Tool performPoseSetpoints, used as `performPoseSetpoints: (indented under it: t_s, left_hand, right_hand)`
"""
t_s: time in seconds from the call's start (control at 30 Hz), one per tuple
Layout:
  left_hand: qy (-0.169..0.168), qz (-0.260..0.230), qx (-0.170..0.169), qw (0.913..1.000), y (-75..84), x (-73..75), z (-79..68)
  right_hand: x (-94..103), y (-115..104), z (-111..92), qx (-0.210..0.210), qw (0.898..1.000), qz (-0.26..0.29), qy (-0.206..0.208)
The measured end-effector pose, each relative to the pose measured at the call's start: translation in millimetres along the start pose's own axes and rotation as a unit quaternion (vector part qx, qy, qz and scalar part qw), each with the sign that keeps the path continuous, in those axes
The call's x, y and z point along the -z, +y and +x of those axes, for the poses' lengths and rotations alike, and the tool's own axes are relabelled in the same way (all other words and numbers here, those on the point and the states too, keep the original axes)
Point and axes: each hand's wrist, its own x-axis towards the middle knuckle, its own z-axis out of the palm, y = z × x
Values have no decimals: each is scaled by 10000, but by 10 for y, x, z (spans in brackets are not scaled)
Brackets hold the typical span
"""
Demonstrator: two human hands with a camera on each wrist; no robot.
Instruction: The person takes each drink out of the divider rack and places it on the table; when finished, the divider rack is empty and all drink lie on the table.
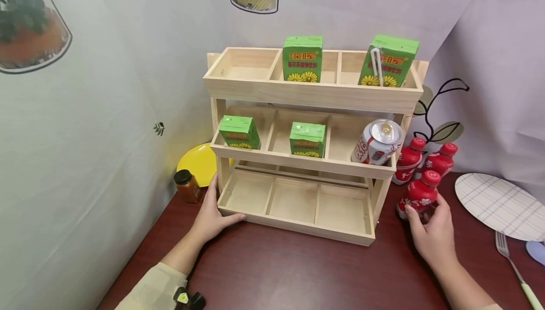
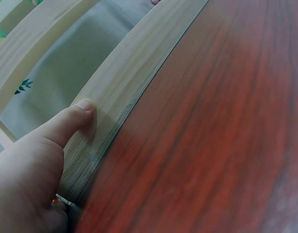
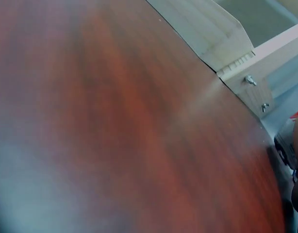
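A three-tier wooden rack (image 1: 298, 229) stands on the dark red table. At its lower left corner my left hand (image 1: 210, 220) holds the bottom tier, the thumb against the front board and the fingers along the side. The left wrist view shows that thumb pressed on the board (image 2: 115, 92). To the right of the rack, my right hand (image 1: 436, 236) grips a red bottle (image 1: 421, 191) between thumb and fingers; the far fingers are partly hidden. Behind it stand two more red bottles (image 1: 409, 158). In the right wrist view the bottle is mostly out of sight.
Green drink cartons (image 1: 303, 61) sit on the top and middle tiers, with a silver can (image 1: 376, 142) at middle right. A brown jar (image 1: 187, 187) and yellow plate (image 1: 197, 163) lie left. A checked oval placemat (image 1: 498, 201) and fork (image 1: 508, 255) lie right.
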Motion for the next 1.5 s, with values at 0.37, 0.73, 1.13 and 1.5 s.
performPoseSetpoints:
  t_s: [0.37,0.73,1.13,1.5]
  left_hand:
    - [-102,-28,-39,9999,210,29,-18]
    - [-72,-19,12,10000,9,-40,11]
    - [-93,43,154,9998,-6,-23,-2]
    - [-53,11,80,10000,13,3,7]
  right_hand:
    - [-191,100,227,-397,9991,27,-151]
    - [-236,103,333,-803,9963,-200,-242]
    - [-275,39,433,-90,9974,177,697]
    - [-68,-1125,644,1127,9551,2232,1586]
